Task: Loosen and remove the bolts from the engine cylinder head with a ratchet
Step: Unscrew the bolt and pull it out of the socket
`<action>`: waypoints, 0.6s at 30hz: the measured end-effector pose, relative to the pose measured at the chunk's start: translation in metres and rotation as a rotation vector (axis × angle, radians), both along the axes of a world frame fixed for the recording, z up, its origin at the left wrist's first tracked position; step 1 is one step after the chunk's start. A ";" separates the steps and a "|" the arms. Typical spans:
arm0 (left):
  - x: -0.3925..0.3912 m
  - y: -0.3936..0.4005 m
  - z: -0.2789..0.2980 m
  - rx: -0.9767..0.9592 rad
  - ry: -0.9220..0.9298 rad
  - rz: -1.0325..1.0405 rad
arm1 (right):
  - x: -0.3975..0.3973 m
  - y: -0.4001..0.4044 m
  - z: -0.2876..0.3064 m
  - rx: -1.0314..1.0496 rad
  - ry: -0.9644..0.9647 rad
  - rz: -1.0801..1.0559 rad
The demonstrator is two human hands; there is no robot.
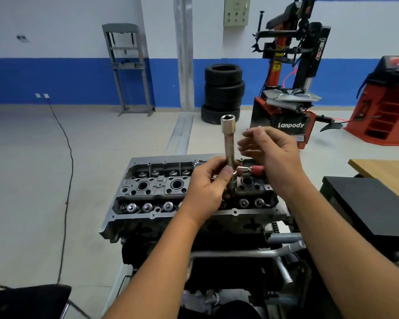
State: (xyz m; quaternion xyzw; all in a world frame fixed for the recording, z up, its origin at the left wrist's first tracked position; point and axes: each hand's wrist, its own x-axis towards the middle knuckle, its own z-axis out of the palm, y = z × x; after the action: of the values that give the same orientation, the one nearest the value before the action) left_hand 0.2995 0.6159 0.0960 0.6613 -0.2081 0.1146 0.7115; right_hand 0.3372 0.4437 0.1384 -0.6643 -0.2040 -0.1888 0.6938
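Observation:
The grey engine cylinder head (pixel 148 194) sits on a stand in front of me, its valve tops and spark plug wells showing. My left hand (pixel 205 187) grips the ratchet at its head, holding the long extension with a silver socket (pixel 227 125) pointing straight up above the cylinder head. The ratchet's red handle (pixel 256 169) sticks out to the right behind my fingers. My right hand (pixel 272 153) hovers just right of the extension, fingers loosely spread and blurred, holding nothing. The socket's mouth looks empty. No loose bolt shows in either hand.
A dark box (pixel 366 203) and a wooden tabletop (pixel 385 171) stand to the right. Behind are stacked tyres (pixel 224 93), a red tyre changer (pixel 286 100), a red wheel balancer (pixel 387 100) and a grey press frame (pixel 127 65). A black cable (pixel 67 180) runs across the floor at left.

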 end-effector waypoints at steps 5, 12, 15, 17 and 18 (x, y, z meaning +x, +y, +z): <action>0.004 0.002 0.001 -0.139 0.017 0.007 | -0.020 0.036 -0.027 0.164 0.070 0.095; 0.007 0.001 -0.002 0.003 0.063 -0.123 | -0.021 0.042 -0.033 0.291 0.062 0.158; 0.005 0.001 0.001 0.010 0.109 -0.200 | -0.025 0.041 -0.039 0.269 0.094 0.166; 0.004 0.003 0.002 -0.007 0.124 -0.223 | -0.027 0.041 -0.040 0.255 0.152 0.179; 0.004 0.003 0.001 0.013 0.119 -0.205 | -0.028 0.042 -0.041 0.254 0.168 0.179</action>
State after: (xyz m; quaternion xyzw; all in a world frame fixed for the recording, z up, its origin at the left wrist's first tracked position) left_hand 0.3039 0.6186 0.0971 0.6468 -0.2327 0.0002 0.7263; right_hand 0.3096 0.4852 0.0978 -0.5639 -0.1780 -0.0944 0.8009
